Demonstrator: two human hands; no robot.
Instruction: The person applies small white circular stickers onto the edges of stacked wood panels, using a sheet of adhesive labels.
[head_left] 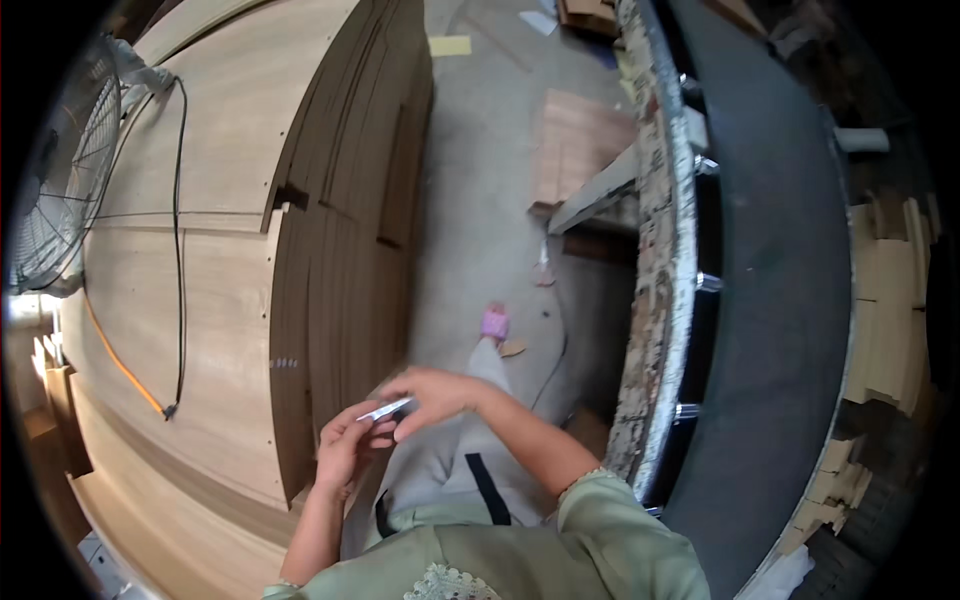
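Note:
In front of my lap, both hands meet around a small flat silvery thing [385,410] with a darker end; its kind is too small and blurred to tell. My left hand [347,440] pinches it between thumb and fingers. From the right, my right hand [432,394] curls over the darker end, its thumb pointing down beside it. The palm side of the right hand is partly hidden. Both hands are just right of the near corner of a stack of wood panels [345,200].
On the panel stack's pale top [190,340] lie a black cable [180,250] and an orange cord [120,350], beside a wire-caged fan [70,180]. A long dark work surface [770,300] runs along the right. Brown boards [585,140] stand on the grey floor [470,170] ahead.

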